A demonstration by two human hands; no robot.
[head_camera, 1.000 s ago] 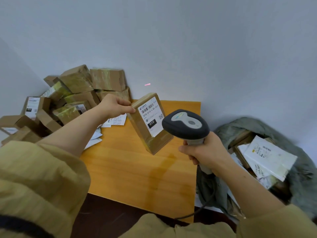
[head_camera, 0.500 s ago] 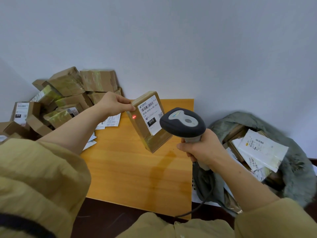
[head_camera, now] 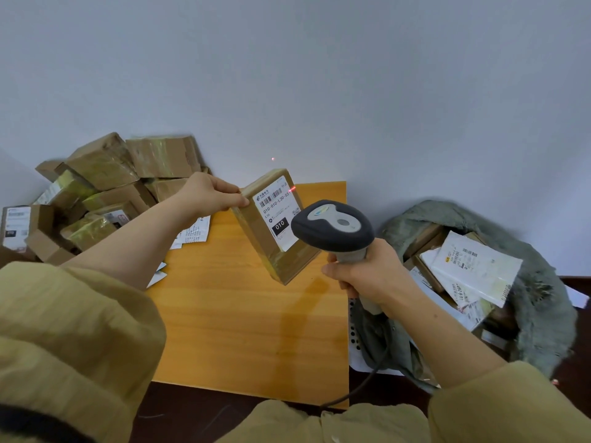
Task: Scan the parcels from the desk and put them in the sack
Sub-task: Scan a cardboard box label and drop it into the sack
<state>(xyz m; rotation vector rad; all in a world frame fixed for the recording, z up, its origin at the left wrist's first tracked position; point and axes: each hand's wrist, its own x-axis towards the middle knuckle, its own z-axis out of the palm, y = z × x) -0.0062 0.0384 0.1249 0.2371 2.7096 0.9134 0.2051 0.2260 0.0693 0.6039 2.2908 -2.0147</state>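
Head view: your left hand pinches the brown parcel by its top corner, tilted above the bench. Your right hand has its fingers curled round the scanner, which hides part of the label. The sack sits beside the bench, its bottom hidden.

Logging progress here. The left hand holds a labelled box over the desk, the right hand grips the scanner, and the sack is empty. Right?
The sack is not empty: the head view shows several parcels already inside it. The rest stands: the left hand holds the labelled box over the desk, and the right hand grips the scanner.
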